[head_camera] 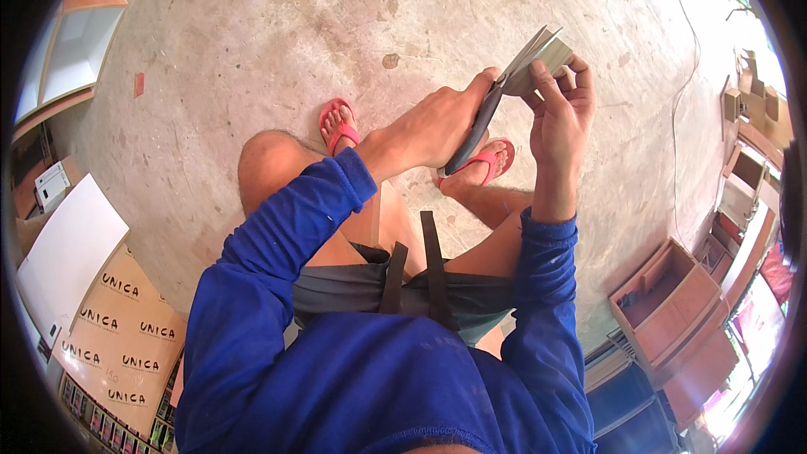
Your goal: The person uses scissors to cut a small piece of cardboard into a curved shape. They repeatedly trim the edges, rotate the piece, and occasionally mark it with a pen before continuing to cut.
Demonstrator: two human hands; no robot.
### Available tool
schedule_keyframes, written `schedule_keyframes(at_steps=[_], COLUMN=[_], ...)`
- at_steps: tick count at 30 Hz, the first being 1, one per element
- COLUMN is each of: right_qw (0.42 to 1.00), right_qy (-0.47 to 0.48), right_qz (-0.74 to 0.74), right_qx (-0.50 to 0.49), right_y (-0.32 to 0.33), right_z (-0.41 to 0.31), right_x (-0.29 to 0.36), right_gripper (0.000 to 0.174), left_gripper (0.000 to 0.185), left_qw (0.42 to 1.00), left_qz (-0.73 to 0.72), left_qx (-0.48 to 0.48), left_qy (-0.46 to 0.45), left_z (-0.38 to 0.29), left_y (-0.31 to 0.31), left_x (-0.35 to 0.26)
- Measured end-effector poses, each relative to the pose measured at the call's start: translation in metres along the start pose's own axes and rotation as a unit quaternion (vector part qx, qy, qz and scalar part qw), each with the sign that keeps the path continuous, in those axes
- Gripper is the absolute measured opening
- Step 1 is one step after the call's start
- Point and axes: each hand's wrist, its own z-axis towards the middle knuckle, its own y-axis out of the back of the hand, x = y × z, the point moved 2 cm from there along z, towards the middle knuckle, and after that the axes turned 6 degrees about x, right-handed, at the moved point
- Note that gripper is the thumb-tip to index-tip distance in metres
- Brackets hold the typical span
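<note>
My left hand (435,123) is wrapped around the dark handle of a pair of snips or heavy scissors (476,129), held out in front of my knees. The metal blades point up and to the right and appear parted. Beside the blades, my right hand (558,107) pinches a small pale grey-green piece (555,55) between thumb and fingers. Its lower edge looks rounded; whether it is a coil or a stack of thin sheets I cannot tell. The blades overlap part of it from this view, and contact between them is unclear.
Below is a stained concrete floor (252,44), with a thin cable (676,101) along the right. An open wooden cabinet box (668,290) lies at lower right. On the left are a white-panelled cabinet (79,44), a white sheet (72,252) and a printed brown laminate sheet (120,340).
</note>
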Motion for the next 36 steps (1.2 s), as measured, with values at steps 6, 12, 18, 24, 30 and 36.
schedule_keyframes(at_steps=[6,12,18,24,30,36], right_qw=[1.0,1.0,1.0,1.0,1.0,1.0], right_qy=[-0.003,-0.002,-0.01,-0.011,-0.01,-0.003], right_qz=[-0.001,0.003,0.002,0.011,-0.008,-0.008], right_qx=[-0.001,-0.006,-0.01,-0.011,-0.01,-0.007], right_y=[0.0021,0.0014,0.0005,0.0014,0.0019,0.0026], right_z=[0.0006,-0.0005,-0.001,-0.0012,-0.0015,-0.0015], right_x=[0.0008,0.0028,0.0032,0.0027,0.0055,0.006], right_gripper=[0.03,0.029,0.027,0.027,0.027,0.027], left_gripper=[0.076,0.073,0.067,0.063,0.062,0.063], left_qw=[1.0,1.0,1.0,1.0,0.999,0.999], left_qz=[0.011,0.007,0.0,0.022,0.028,0.019], left_qx=[-0.002,0.003,-0.009,-0.017,-0.028,-0.041], left_qy=[-0.007,0.008,-0.002,0.001,-0.009,-0.018], left_z=[-0.0004,-0.0003,-0.0003,0.0008,-0.0004,-0.0022], left_y=[0.0007,-0.001,-0.0038,-0.0058,-0.0039,-0.003], left_x=[-0.0013,-0.0018,-0.0006,0.0016,-0.0033,-0.0076])
